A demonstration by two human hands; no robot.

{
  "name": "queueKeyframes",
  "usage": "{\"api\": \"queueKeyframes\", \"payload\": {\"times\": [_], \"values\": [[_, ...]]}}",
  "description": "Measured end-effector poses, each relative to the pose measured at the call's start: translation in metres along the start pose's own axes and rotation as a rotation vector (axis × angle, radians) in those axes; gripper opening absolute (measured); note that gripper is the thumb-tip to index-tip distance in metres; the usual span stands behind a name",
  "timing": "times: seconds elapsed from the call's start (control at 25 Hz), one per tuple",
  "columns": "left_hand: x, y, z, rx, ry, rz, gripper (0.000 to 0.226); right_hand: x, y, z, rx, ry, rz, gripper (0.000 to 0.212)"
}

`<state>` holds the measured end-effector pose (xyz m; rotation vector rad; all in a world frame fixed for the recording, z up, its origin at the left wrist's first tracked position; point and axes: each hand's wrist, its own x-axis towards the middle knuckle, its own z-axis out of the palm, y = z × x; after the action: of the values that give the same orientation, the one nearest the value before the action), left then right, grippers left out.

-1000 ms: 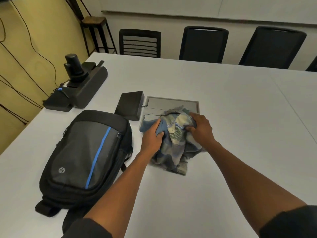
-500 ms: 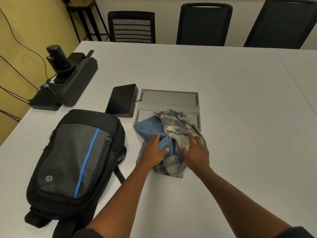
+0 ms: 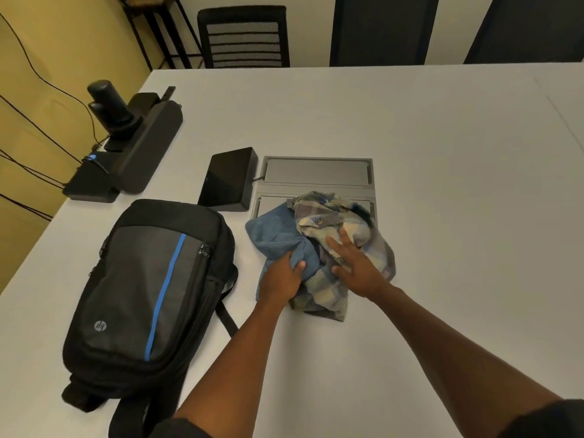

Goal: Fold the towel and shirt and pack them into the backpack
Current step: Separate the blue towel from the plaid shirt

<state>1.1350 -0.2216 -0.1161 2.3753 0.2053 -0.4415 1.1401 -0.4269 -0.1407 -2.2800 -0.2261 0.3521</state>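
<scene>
- Two garments lie bunched in one heap on the white table (image 3: pixel 410 128): a blue towel (image 3: pixel 275 230) on the left, a plaid shirt (image 3: pixel 328 216) on the right and over it.
- The heap's far edge overlaps the near half of a grey recessed panel (image 3: pixel 316 170) set in the table.
- Left hand (image 3: pixel 282 278) grips a fold of the towel at its near side; thumb visible against the blue cloth, fingers curled into it.
- Right hand (image 3: pixel 357 265) lies flat on the shirt, fingers straight and spread, palm down.
- Backpack (image 3: pixel 151 295), black and grey with a blue stripe, lies flat on the table just left of the heap, not touching it; zips appear closed. A strap trails toward the left forearm.
- Small black box (image 3: pixel 229 178) sits between the backpack's top and the panel.
- Black camera-and-bar device (image 3: pixel 126 143) stands at the table's far left edge, cables running off it.
- Dark chairs (image 3: pixel 245 36) line the far side.
</scene>
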Motion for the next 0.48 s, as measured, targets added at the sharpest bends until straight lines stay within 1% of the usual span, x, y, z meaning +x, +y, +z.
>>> {"api": "queueKeyframes", "payload": {"times": [0.08, 0.16, 0.28, 0.36, 0.48], "values": [[-0.003, -0.003, -0.009, 0.036, 0.059, -0.087, 0.059, 0.012, -0.003, -0.003, -0.173, -0.073, 0.013, 0.072], [-0.009, -0.004, -0.017, 0.037, 0.135, -0.085, 0.054, 0.014, -0.002, -0.005, -0.323, -0.09, 0.047, 0.072], [-0.021, 0.002, -0.031, -0.011, 0.259, -0.074, 0.052, 0.004, -0.012, -0.007, -0.346, -0.032, 0.175, 0.071], [-0.03, 0.011, -0.041, -0.031, 0.359, -0.053, 0.051, -0.002, -0.027, -0.007, -0.35, 0.05, 0.22, 0.064], [-0.043, 0.026, -0.059, -0.074, 0.488, 0.022, 0.048, -0.009, -0.051, -0.012, -0.294, 0.171, 0.174, 0.053]]}}
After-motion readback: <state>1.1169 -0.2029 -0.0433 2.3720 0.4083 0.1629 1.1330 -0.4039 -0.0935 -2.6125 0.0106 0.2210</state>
